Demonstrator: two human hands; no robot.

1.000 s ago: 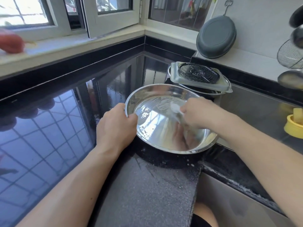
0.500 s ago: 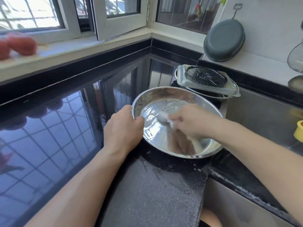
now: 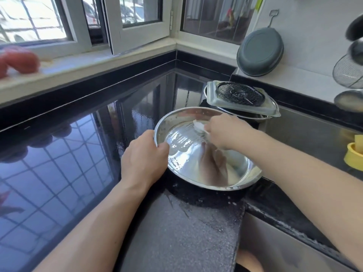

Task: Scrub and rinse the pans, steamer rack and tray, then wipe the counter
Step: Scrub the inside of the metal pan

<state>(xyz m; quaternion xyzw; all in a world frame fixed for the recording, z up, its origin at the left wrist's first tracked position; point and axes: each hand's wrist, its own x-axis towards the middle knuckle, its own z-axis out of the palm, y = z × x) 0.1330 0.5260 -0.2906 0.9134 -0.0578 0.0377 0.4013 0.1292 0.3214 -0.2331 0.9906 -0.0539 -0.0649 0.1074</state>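
Pan point(image 3: 208, 163) gripped by left hand point(image 3: 144, 157), right hand point(image 3: 225, 132) scrubbing inside

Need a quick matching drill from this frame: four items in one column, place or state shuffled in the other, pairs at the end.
Items
1. steel pan
2. steamer rack
3. grey lid
4. yellow holder

Places or states
A. leaning against the wall behind the counter
B. at the right edge of the view, on the sink side
C. gripped at its rim by the left hand, scrubbed by the right hand
D. lying on the tray behind the pan

Pairs: 1-C, 2-D, 3-A, 4-B
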